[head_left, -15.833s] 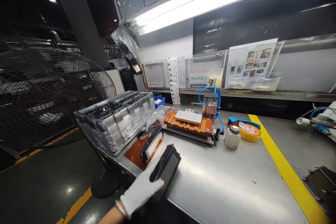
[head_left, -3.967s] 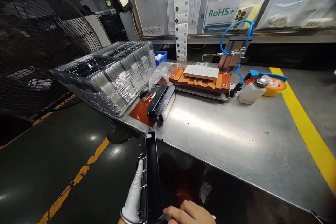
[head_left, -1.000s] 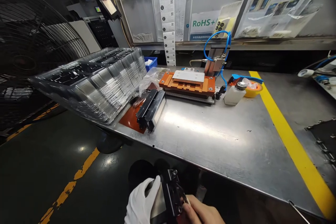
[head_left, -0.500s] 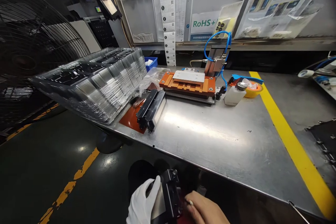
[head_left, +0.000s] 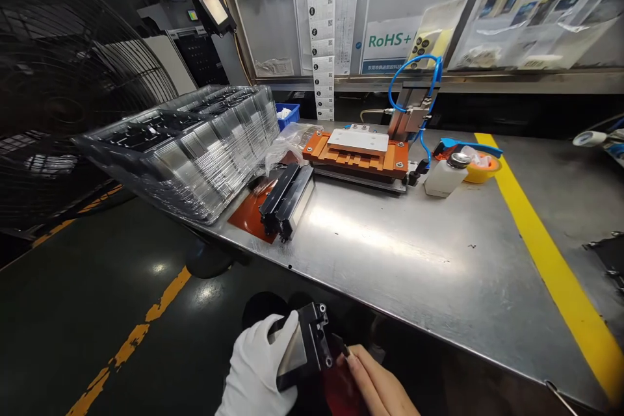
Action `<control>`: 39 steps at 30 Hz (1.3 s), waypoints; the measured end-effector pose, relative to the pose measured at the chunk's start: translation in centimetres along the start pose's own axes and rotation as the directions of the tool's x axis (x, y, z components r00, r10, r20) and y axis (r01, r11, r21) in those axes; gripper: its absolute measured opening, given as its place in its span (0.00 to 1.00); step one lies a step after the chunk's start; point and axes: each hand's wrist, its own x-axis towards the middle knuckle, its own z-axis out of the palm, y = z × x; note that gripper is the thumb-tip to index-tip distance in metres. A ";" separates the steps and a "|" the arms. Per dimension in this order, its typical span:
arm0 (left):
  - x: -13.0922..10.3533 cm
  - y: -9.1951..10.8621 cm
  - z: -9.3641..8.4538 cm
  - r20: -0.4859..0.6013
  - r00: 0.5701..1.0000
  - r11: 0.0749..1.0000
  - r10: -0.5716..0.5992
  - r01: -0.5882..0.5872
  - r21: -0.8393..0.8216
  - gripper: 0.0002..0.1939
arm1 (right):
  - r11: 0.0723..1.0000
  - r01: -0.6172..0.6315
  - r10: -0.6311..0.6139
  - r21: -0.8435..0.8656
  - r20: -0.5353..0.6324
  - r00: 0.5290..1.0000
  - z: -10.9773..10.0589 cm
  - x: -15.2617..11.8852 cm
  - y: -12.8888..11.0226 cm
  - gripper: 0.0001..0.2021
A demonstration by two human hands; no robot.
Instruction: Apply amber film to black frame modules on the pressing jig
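Note:
My left hand (head_left: 258, 367), in a white glove, is wrapped round a black part with a silver plate (head_left: 312, 338), held low in front of me below the table's edge. Just right of that part, my bare right hand (head_left: 377, 380) pinches a small thin dark tool (head_left: 345, 350), its tip close to the part's right end. Whether the tip touches the part cannot be made out. On the table, two long black parts (head_left: 287, 200) lie side by side, partly over an orange-brown sheet (head_left: 251, 216).
Stacked clear trays (head_left: 209, 162) fill the table's left. Behind stands an orange fixture (head_left: 355, 159) with blue tubing. To its right are a white bottle (head_left: 446, 177) and a yellow bowl (head_left: 480, 170). A fan (head_left: 63, 78) is at far left.
The view has shifted, so the table things appear slightly further right. The black part in my left hand has turned, with its right end showing more. My right hand has stayed beside it.

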 end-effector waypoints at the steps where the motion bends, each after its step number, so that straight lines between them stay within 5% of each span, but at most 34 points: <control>1: 0.4 -0.2 -0.7 0.052 0.998 1.000 0.018 -0.019 0.022 0.41 | 0.999 -0.032 0.031 0.018 0.035 0.999 0.1 0.1 -0.2 0.23; 5: 1.5 -0.5 -2.3 0.186 0.982 0.989 0.024 -0.051 0.142 0.40 | 0.991 -0.135 0.136 -0.010 0.117 0.984 1.1 0.7 -0.4 0.26; 11: 1.9 -0.2 -2.2 0.221 0.973 0.979 0.071 -0.110 0.169 0.40 | 0.985 -0.166 0.169 -0.048 0.064 0.984 2.3 1.1 0.7 0.27; 16: 2.3 0.4 -2.2 0.243 0.966 0.959 0.093 -0.153 0.240 0.42 | 0.960 -0.242 0.241 0.141 0.026 0.970 4.2 1.6 4.0 0.37; 20: 2.6 1.1 -2.4 0.268 0.958 0.946 0.103 -0.178 0.272 0.41 | 0.834 -0.339 0.333 0.436 0.093 0.938 5.6 1.9 5.1 0.37; 25: 2.2 0.8 -2.0 0.264 0.959 0.947 0.107 -0.179 0.267 0.43 | 0.579 -0.428 0.382 0.694 0.234 0.894 4.6 1.4 3.2 0.33; 27: 2.0 0.4 -1.9 0.261 0.959 0.953 0.107 -0.174 0.247 0.43 | 0.594 -0.403 0.356 0.696 0.222 0.908 3.5 1.0 2.7 0.36; 29: 1.9 0.2 -1.9 0.276 0.956 0.959 0.099 -0.166 0.231 0.43 | 0.802 -0.264 0.265 0.536 0.076 0.961 2.2 0.8 2.9 0.34; 31: 1.9 0.2 -2.1 0.296 0.952 0.962 0.083 -0.154 0.225 0.44 | 0.992 -0.035 0.051 0.118 -0.132 0.990 1.0 0.7 3.6 0.28; 34: 2.0 0.3 -2.5 0.320 0.944 0.961 0.079 -0.157 0.227 0.46 | 0.857 0.171 -0.310 -0.487 -0.221 0.925 -0.2 0.7 4.6 0.19; 39: 2.0 0.5 -3.1 0.345 0.934 0.960 0.094 -0.177 0.218 0.46 | 0.640 0.287 -0.529 -0.713 -0.138 0.837 -0.7 1.0 4.7 0.18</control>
